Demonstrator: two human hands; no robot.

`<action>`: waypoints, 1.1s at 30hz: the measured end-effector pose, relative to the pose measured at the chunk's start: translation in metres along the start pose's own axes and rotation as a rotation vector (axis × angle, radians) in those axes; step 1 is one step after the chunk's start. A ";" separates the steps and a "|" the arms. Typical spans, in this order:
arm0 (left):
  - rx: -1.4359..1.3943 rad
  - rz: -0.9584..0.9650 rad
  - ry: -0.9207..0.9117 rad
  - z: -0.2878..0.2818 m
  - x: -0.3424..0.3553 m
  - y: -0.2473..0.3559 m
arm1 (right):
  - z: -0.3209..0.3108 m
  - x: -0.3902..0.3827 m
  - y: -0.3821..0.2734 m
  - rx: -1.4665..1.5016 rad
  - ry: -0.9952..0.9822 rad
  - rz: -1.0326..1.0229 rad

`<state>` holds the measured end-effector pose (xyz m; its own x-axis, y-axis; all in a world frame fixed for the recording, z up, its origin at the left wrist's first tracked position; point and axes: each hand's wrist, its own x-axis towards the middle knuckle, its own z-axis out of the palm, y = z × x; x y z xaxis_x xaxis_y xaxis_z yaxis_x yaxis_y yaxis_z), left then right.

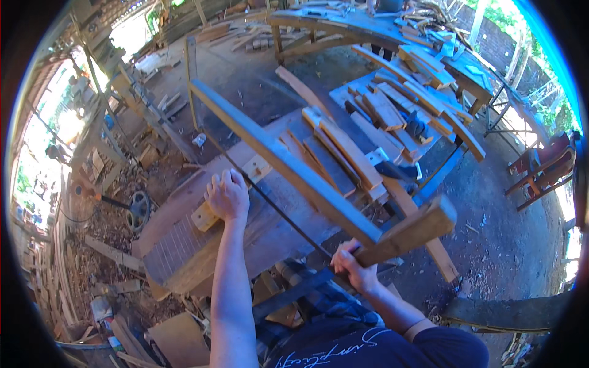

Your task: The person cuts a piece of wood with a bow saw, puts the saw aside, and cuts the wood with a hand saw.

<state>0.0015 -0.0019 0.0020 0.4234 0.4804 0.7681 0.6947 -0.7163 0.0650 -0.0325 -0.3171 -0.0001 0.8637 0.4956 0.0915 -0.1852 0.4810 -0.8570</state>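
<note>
My left hand (227, 195) presses down on a small pale wooden block (230, 195) that lies on the worn workbench (202, 245). My right hand (351, 265) grips the near wooden end piece of a large wooden frame saw (288, 161). The saw's long grey beam runs from my right hand up and to the left. Its thin dark blade (276, 208) runs below the beam and crosses the pale block just right of my left hand.
Several wood offcuts and planks (368, 129) are piled on the bench beyond the saw. A second cluttered table (380, 30) stands at the back. Scrap wood and a dark wheel (140, 208) lie on the dirt floor at left. A chair (540, 168) stands at right.
</note>
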 end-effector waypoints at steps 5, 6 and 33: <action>0.021 -0.030 -0.033 0.002 -0.001 -0.003 | -0.002 -0.005 0.012 -0.160 -0.025 -0.059; -0.003 -0.027 -0.032 -0.001 -0.002 -0.002 | -0.001 -0.006 0.010 -0.160 -0.022 -0.042; -0.001 -0.025 -0.032 -0.005 0.001 -0.004 | 0.000 -0.007 0.022 -0.020 0.047 -0.097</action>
<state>-0.0040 -0.0007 0.0054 0.4243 0.5141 0.7454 0.7048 -0.7043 0.0847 -0.0424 -0.3096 -0.0193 0.8981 0.4130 0.1512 -0.0906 0.5102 -0.8553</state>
